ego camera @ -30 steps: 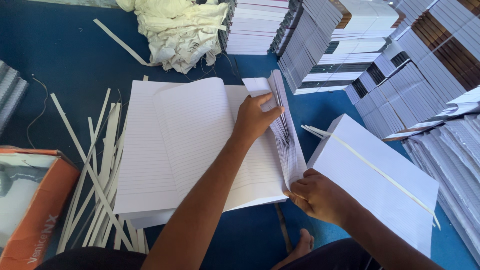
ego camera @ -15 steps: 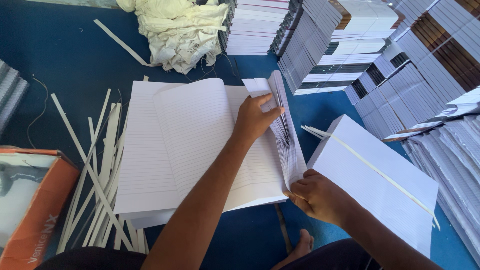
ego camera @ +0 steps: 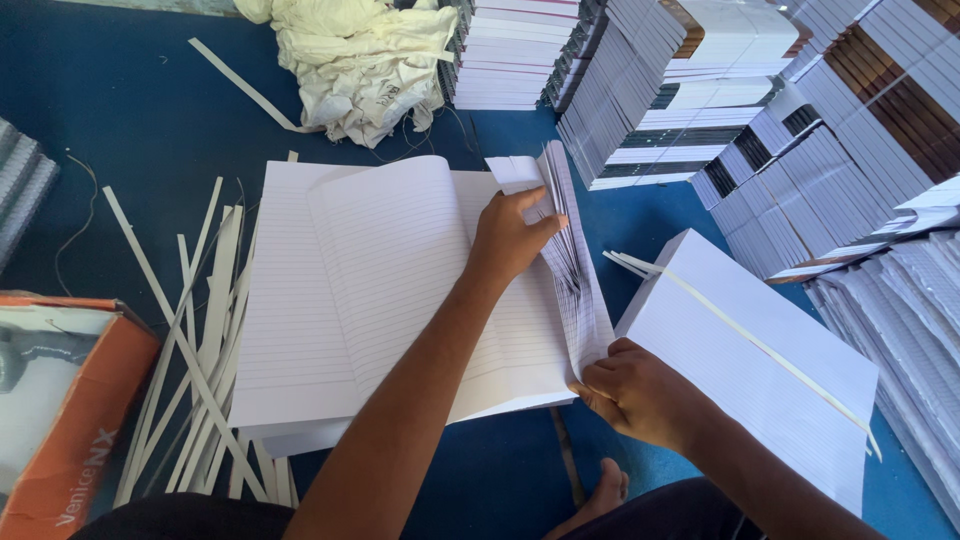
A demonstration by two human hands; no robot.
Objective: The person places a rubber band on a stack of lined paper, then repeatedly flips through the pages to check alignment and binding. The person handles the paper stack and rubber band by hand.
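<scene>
Centre of frame: a stack of ruled sheets (ego camera: 400, 290) lies open & flat on the blue floor (ego camera: 130, 120), its right edge lifted into a fan of sheets (ego camera: 575, 270) standing nearly upright.

Left hand (ego camera: 510, 240), centre-right of frame, lies palm down at the base of the fan, thumb hooked over the top of the lifted leaves; fingers together, pressing. Looks like it pins the flat part so only the raised leaves move.

Right hand (ego camera: 640, 395), lower right of centre, has its fingers closed in a pinch on the fan's lower corner, w/ the paper edge between thumb & fingertips. That grip probably keeps the leaves splayed for thumbing through.

So the fan sits between the two hands: top under the left thumb, bottom corner inside the right pinch.

Just right of the right hand: a white paper bundle (ego camera: 740, 370) w/ a paper strip (ego camera: 750, 340) across it. Left of the stack: loose trimmed strips (ego camera: 200, 330) & an orange carton (ego camera: 60, 410) at lower left. Upper right: rows of stacked notebooks (ego camera: 800, 130). Top centre: a crumpled pale cloth (ego camera: 360, 60).
</scene>
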